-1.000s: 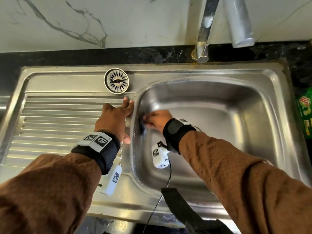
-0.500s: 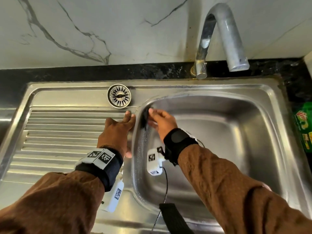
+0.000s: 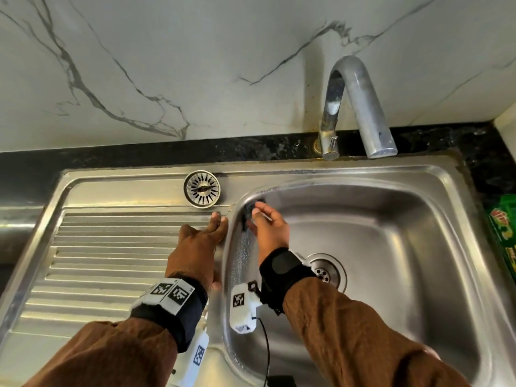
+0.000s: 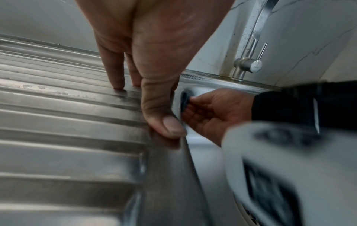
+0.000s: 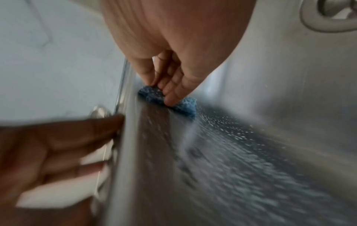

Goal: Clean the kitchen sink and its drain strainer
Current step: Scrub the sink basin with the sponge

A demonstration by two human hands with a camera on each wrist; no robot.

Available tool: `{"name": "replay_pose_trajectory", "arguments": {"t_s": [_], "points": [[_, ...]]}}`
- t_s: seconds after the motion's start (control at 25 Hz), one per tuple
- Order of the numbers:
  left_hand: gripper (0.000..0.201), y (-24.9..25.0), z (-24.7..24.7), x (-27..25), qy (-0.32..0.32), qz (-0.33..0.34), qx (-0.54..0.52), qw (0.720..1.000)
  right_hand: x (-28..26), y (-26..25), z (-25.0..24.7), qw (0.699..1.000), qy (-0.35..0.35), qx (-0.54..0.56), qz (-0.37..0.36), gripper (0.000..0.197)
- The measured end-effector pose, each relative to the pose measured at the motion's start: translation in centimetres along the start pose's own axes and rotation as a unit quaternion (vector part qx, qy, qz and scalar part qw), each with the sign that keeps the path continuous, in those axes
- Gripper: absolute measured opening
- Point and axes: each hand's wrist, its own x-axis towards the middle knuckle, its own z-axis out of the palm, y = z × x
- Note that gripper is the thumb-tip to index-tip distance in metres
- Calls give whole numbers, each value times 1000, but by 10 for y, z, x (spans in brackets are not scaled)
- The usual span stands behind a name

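1. Scrubbing under way on the left inner wall of the sink [image 3: 418, 208], up by the far-left corner just below the rim.
2. Right hand [image 3: 269, 227] with fingers curled onto a small blue scouring pad [image 5: 168, 100], pressing it against the steel.
3. Left hand [image 3: 195, 247] released and flat, fingertips on the ribbed drainboard [image 3: 111, 261], thumb at the basin edge, bracing.
4. Soapy streak and droplets down the wall below the pad; judged as a strip already scrubbed but not rinsed.
5. Far, right and near walls and the basin floor dry-looking, likely yet to do.
6. Drain strainer [image 3: 202, 189] out of the basin, sitting upright on the sink deck above the drainboard; cleaned or not, cannot tell.
7. Drain opening [image 3: 332, 270] uncovered; faucet [image 3: 360, 107] not running.
8. Green packet [image 3: 502, 233] at the counter's right edge, red lettering cut off, unreadable. Square black-and-white markers on the wrist bands; no words.
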Motion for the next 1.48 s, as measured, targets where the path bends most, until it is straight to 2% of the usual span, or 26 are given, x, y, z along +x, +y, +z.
{"name": "replay_pose_trajectory", "arguments": {"t_s": [0.08, 0.12, 0.24, 0.28, 0.36, 0.44, 0.48, 0.6, 0.64, 0.76, 0.88, 0.96, 1.04, 1.12, 1.2, 1.24, 1.32, 1.4, 1.48], "points": [[138, 1, -3, -1, -17, -2, -1, 1000, -10, 15, -3, 991, -36, -125, -27, 12], [139, 2, -4, -2, -22, -4, -2, 1000, -9, 22, -8, 984, -61, -165, -24, 17], [138, 4, -6, -4, -23, -10, -10, 1000, 10, 22, -16, 981, -61, -181, 35, 24], [138, 5, -5, -4, -21, -10, -10, 1000, 14, 22, -15, 978, -68, -188, 51, 28], [139, 4, -5, -4, -18, -12, -12, 1000, 14, 36, -11, 955, -130, -257, 76, 48], [140, 2, -5, -3, -20, -10, -9, 1000, 8, 52, -9, 930, -165, -322, 64, 61], [140, 1, -5, -3, -20, -7, -9, 1000, 9, 54, -11, 933, -152, -320, 61, 62], [140, 2, -4, -2, -14, -8, -12, 1000, 10, 24, -12, 976, -57, -203, 48, 57], [139, 2, -4, -2, -12, -10, -12, 1000, 12, 18, -11, 983, -45, -170, 51, 52], [141, 2, -4, -2, -21, -9, -14, 1000, 6, 17, -13, 979, -67, -178, 77, 43], [140, 2, -5, -2, -17, -11, -14, 1000, 6, 24, -15, 974, -24, -211, 74, 58], [140, 3, -5, -3, -19, -9, -13, 1000, 12, 32, -11, 964, -41, -245, 93, 73], [142, 3, -6, -4, -23, -9, -15, 1000, 12, 33, -10, 957, -65, -269, 90, 71], [142, 4, -7, -4, -22, -12, -21, 999, 11, 26, -15, 958, -41, -269, 88, 65], [141, 4, -8, -4, -21, -14, -22, 999, 17, 25, -20, 958, 0, -264, 108, 69], [140, 4, -8, -4, -21, -16, -23, 999, 21, 29, -20, 960, -21, -260, 104, 71], [140, 5, -7, -4, -18, -18, -20, 999, 27, 41, -15, 970, -59, -217, 88, 70], [139, 5, -6, -5, -14, -19, -19, 1000, 12, 24, -11, 989, -58, -108, 86, 63], [138, 6, -5, -4, -8, -19, -24, 999, -8, 10, -12, 994, -64, 22, 90, 50]]}}
